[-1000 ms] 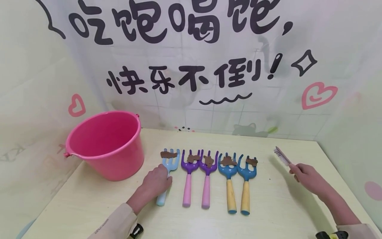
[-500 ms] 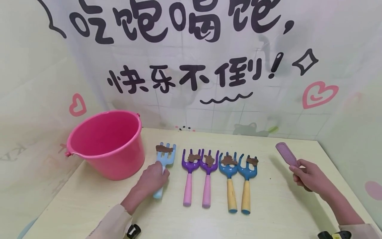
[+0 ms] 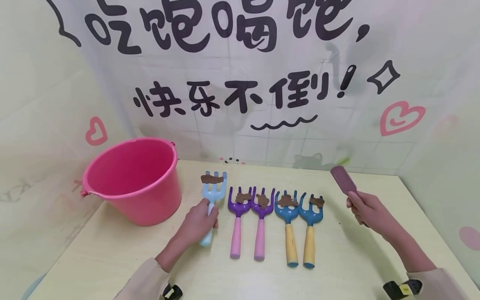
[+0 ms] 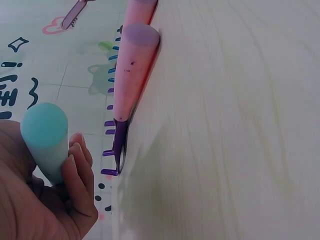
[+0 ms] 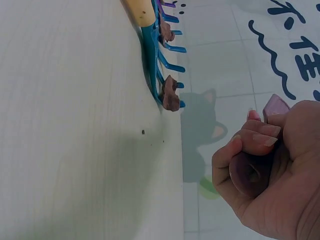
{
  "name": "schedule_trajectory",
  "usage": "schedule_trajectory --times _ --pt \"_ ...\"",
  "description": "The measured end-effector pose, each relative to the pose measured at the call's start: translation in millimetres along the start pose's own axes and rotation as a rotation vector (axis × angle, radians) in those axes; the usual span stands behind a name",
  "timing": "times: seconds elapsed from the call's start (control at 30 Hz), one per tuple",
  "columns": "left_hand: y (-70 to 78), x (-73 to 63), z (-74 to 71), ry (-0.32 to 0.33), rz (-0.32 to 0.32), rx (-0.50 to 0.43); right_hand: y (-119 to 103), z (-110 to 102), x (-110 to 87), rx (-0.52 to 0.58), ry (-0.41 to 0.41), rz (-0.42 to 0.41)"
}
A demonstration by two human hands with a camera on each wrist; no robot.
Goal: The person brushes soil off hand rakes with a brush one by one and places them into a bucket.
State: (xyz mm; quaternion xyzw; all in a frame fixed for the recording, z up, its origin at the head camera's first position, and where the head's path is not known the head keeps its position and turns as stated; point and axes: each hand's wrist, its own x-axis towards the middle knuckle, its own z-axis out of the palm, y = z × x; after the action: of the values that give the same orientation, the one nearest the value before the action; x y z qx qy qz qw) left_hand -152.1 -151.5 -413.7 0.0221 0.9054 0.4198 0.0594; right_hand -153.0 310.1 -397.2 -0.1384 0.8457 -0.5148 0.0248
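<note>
The left hand (image 3: pixel 198 222) curls round the light-blue fork (image 3: pixel 214 194); the right hand (image 3: pixel 370 210) grips a brush (image 3: pixel 343 179). Four other forks (image 3: pixel 262 212) lie between them on the desk (image 3: pixel 277 283).

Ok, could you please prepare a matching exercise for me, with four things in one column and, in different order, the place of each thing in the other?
1. pink bucket
2. mauve brush
3. yellow-handled forks
4. light blue fork

A. gripped by the right hand
B. gripped by the left hand
C. standing left of all the forks
D. lying right of the pink-handled forks

Pairs: 1-C, 2-A, 3-D, 4-B
</note>
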Motion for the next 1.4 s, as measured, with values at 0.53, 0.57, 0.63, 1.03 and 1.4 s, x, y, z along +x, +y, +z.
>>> schedule_trajectory --times 0.53,0.57,0.63,1.03,1.4 --pt "31.3 1.2 31.0 -0.067 0.042 -0.093 -48.1 81.9 59.0 -0.314 -0.122 -0.138" --pt "32.6 0.3 32.9 -0.078 0.052 -0.107 -50.9 88.2 61.4 -0.348 -0.128 -0.145" --pt "35.0 -1.8 35.8 -0.100 0.068 -0.137 -57.1 99.7 65.5 -0.414 -0.138 -0.156" --pt "39.1 -7.5 41.2 -0.094 0.099 -0.175 -72.6 133.2 83.3 -0.747 -0.092 -0.293" --pt "42.5 -4.7 48.3 -0.094 0.105 -0.170 -81.1 151.0 99.0 -0.744 -0.140 -0.348"
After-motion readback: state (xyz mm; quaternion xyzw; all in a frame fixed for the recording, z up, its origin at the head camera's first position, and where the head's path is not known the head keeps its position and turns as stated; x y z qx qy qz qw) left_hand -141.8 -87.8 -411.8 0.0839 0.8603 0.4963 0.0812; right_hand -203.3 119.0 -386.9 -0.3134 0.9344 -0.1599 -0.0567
